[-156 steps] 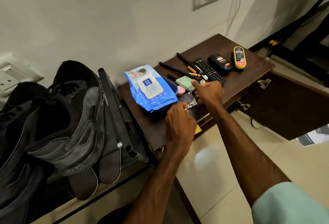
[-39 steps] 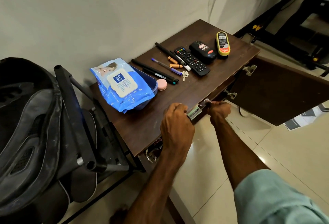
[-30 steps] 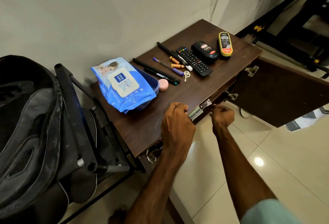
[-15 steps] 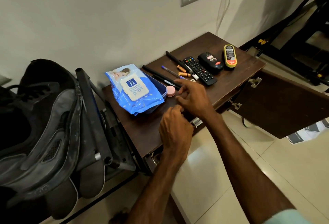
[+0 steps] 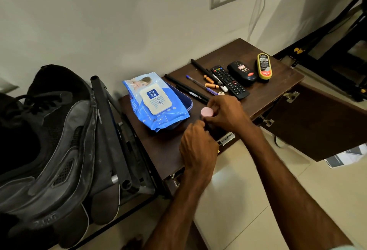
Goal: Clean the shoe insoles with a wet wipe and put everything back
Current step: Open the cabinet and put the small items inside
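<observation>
Head view: right hand (image 5: 224, 114) pinches a pink disc (image 5: 207, 112), left hand (image 5: 198, 146) grip unclear; at ten o'clock, the soft, light wipes pack (image 5: 155, 100) should lift by its edge.

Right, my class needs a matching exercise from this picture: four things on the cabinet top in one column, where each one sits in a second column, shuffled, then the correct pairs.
Things:
1. wet wipes pack
2. pink disc
3. remote
4. yellow polish sponge

Places:
A. at the far right end of the row
B. pinched by the right hand
C. lying on the blue tray
D. between the batteries and the black bottle

Pairs: 1-C, 2-B, 3-D, 4-A
</observation>
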Motion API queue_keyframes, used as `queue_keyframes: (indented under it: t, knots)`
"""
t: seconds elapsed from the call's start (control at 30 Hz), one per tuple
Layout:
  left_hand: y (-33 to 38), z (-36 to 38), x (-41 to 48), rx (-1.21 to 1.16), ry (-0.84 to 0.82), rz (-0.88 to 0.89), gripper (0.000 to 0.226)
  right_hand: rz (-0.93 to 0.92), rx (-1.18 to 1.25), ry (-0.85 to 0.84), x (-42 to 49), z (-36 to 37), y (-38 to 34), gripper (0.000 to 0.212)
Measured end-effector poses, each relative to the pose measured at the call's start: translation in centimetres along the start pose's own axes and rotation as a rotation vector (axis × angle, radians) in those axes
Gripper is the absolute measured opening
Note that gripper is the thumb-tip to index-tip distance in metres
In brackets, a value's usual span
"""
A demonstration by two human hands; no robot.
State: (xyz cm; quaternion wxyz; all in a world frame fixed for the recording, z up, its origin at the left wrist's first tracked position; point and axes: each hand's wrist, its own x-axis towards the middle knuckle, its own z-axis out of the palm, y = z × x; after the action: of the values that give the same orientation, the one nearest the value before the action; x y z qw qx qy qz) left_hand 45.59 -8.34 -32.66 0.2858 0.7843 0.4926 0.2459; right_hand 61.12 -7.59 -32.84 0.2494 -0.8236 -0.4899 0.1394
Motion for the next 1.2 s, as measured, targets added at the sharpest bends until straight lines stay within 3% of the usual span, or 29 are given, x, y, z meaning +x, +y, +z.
queue_keyframes:
  t: [0.17, 0.47, 0.53, 0.6, 0.63, 0.83, 0.97, 1.1, 1.2]
  knots:
    - [-0.3, 1.1, 0.5, -0.119, -0.048, 0.04, 0.06, 0.132, 0.216, -0.078, -2.8, -3.5, 0.8, 0.028]
    - [-0.3, 1.2, 1.0, -0.342, 0.001, 0.087, 0.031, 0.102, 0.383, -0.311, -2.8, -6.1, 0.8, 0.037]
    - [-0.4, 1.0, 1.0, -0.359, 0.004, 0.06, 0.03, 0.138, 0.372, -0.18, -1.9, -5.5, 1.5, 0.032]
    - [-0.4, 1.1, 1.0, -0.361, 0.019, 0.036, 0.03, 0.186, 0.228, 0.013, -0.4, -4.2, 2.3, 0.019]
    - [-0.4, 1.2, 1.0, -0.361, 0.023, 0.033, 0.03, 0.204, 0.168, 0.049, 0.3, -3.5, 2.4, 0.022]
    - [-0.5, 1.6, 0.9, -0.389, 0.013, 0.047, 0.031, 0.218, -0.043, 0.046, 3.1, -1.4, 1.2, 0.039]
    - [-0.9, 1.7, 1.0, -0.385, 0.001, 0.038, 0.03, 0.244, -0.143, 0.036, 3.8, -1.4, 1.0, 0.03]
    - [-0.9, 1.8, 0.9, -0.381, -0.011, 0.028, 0.031, 0.311, -0.102, -0.014, 3.3, -1.4, 1.8, 0.033]
    - [-0.7, 1.9, 0.8, -0.372, -0.019, 0.021, 0.031, 0.353, -0.039, -0.019, 2.3, -1.6, 2.9, 0.024]
